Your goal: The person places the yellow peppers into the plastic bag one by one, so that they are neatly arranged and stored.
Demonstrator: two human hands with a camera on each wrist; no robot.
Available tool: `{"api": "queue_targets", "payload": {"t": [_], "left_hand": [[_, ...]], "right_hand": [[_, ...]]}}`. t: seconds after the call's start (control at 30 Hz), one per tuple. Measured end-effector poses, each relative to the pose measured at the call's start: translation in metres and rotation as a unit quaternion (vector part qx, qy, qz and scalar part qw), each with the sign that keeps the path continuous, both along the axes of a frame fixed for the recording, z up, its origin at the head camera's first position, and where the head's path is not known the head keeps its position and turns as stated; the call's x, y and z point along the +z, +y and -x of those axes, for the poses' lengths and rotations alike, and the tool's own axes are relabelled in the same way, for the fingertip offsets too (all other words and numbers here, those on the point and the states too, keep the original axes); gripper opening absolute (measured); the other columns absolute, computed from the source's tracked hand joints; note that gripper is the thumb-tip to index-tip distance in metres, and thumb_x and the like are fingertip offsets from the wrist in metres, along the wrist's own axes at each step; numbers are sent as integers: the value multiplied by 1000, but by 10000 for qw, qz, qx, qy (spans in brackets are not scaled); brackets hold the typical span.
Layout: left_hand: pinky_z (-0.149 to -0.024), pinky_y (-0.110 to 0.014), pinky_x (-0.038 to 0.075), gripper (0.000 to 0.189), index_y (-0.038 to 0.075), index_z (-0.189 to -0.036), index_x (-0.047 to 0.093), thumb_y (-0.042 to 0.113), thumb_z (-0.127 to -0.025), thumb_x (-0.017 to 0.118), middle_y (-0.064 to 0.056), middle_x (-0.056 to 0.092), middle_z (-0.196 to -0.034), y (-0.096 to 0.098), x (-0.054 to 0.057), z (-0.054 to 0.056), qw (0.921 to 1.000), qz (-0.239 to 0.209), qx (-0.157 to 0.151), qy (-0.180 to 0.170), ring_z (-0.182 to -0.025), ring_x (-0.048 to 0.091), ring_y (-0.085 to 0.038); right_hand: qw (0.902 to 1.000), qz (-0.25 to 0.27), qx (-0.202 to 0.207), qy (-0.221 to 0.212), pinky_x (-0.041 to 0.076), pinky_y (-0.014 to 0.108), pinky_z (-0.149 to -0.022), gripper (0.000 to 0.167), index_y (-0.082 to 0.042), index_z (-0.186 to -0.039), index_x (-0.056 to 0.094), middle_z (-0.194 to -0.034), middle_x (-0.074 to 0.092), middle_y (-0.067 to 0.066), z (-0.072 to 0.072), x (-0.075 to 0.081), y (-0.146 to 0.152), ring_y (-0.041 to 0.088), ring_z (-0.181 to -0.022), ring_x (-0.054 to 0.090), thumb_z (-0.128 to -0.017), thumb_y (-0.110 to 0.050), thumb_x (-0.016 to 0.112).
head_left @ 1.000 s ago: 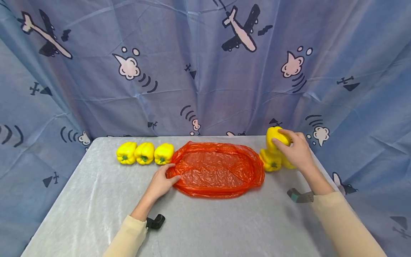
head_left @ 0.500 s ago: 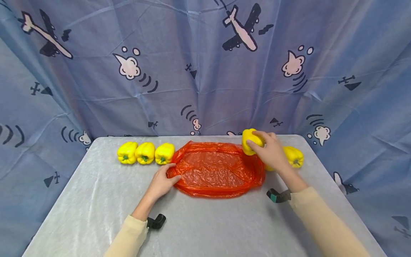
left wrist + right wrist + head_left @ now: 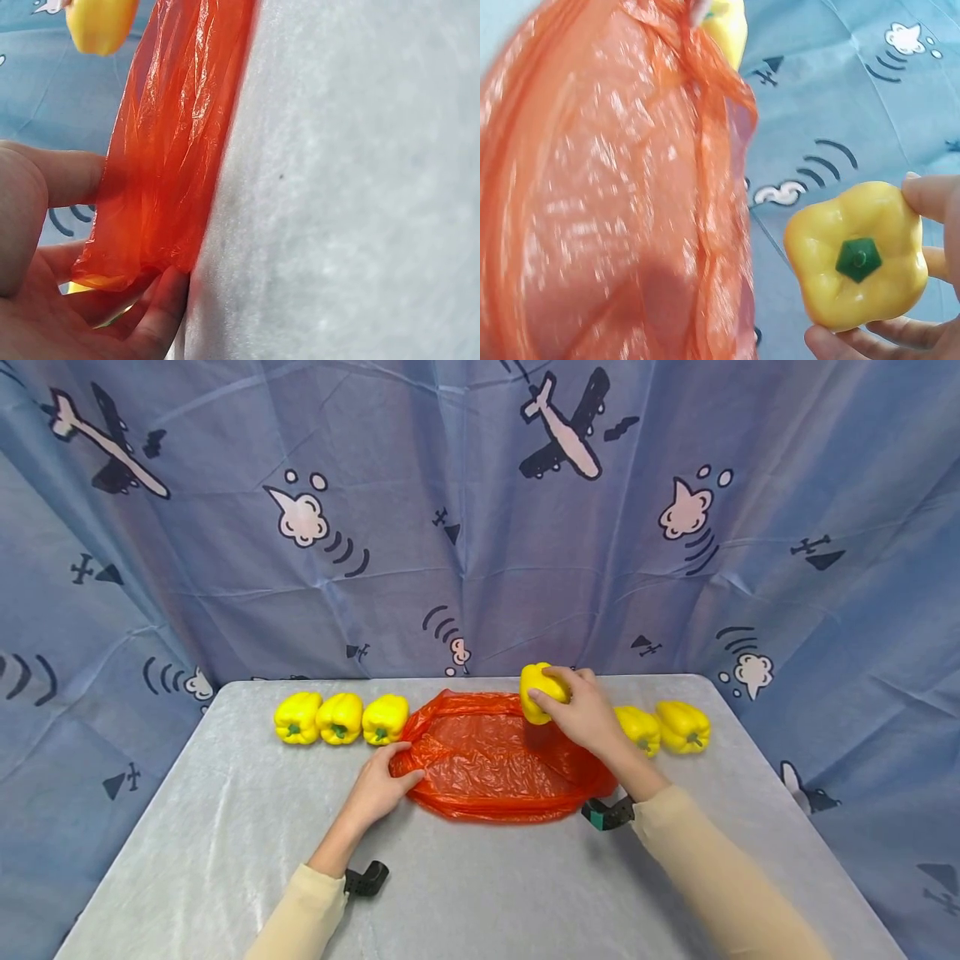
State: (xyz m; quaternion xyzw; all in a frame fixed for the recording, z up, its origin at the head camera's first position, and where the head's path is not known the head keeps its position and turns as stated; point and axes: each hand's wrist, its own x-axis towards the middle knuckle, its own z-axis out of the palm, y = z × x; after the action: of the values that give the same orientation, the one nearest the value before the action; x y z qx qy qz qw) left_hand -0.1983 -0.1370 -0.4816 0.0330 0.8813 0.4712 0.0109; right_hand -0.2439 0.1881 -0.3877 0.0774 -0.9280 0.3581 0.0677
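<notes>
A red plastic bag (image 3: 495, 752) lies spread wide at the middle of the table, its mouth facing up. My left hand (image 3: 378, 783) grips the bag's left rim; in the left wrist view the thumb (image 3: 71, 178) is on one side of the film and fingers (image 3: 161, 307) curl on the other. Above the bag's back right part, my right hand (image 3: 585, 706) holds a yellow bell pepper (image 3: 538, 693) between thumb and fingers. The right wrist view shows this pepper's green stem end (image 3: 859, 259) facing the camera, beside the bag.
Three yellow bell peppers (image 3: 340, 718) stand in a row left of the bag. Right of it are two more yellow peppers (image 3: 682, 727), one partly behind the right forearm. A blue patterned curtain (image 3: 480, 527) hangs behind the grey table (image 3: 480, 885).
My right hand has carried the yellow bell pepper leftward from above the right-hand peppers to over the bag. My left hand has stayed at the bag's left rim.
</notes>
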Motion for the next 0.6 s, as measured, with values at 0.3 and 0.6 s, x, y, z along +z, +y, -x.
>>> {"api": "queue_targets", "payload": {"t": [0.3, 0.6], "left_hand": [[-116, -55, 31, 55, 1, -139, 57, 18, -90, 76, -23, 51, -146, -2, 0, 0, 10000, -39, 28, 4, -139, 43, -40], [-115, -56, 32, 54, 1, -138, 58, 18, -90, 76, -24, 52, -145, -1, 0, 1, 10000, -25, 22, 47, -138, 44, -41]], "right_hand": [[9997, 79, 247, -38, 50, 44, -84, 59, -11, -142, 57, -127, 53, 15, 6, -9, -36, 30, -106, 48, -96, -47, 67], [9989, -5, 311, -344, 52, 46, -91, 61, -13, -144, 55, -136, 49, 19, 13, -15, -63, 32, -112, 53, -95, -48, 66]]}}
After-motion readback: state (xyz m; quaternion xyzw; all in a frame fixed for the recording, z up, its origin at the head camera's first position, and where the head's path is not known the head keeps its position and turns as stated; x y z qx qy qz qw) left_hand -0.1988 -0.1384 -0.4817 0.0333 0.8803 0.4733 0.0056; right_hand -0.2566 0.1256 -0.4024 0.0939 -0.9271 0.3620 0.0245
